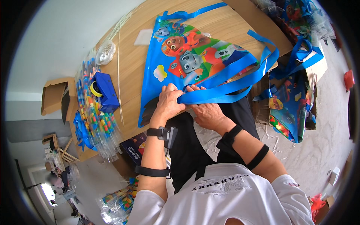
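Observation:
A blue kite [159, 73] printed with cartoon dogs lies across the wooden table, its near edge in front of me. Broad blue ribbon tails [221, 96] loop from it toward the right. My left hand [167, 104] is closed at the near edge, fingers bent and thumb against the gathered ribbon ends. Close beside it, my right hand [210, 114] curls round the ribbon tails, with its fingertips showing above them. What lies between the fingers is partly hidden.
A blue tape dispenser [106, 92] stands at the table's left, beside kites in clear sleeves [98, 116]. Thin white rods [119, 71] run along the left edge. On the right, more printed kites [287, 107] hang over a cardboard box [261, 99].

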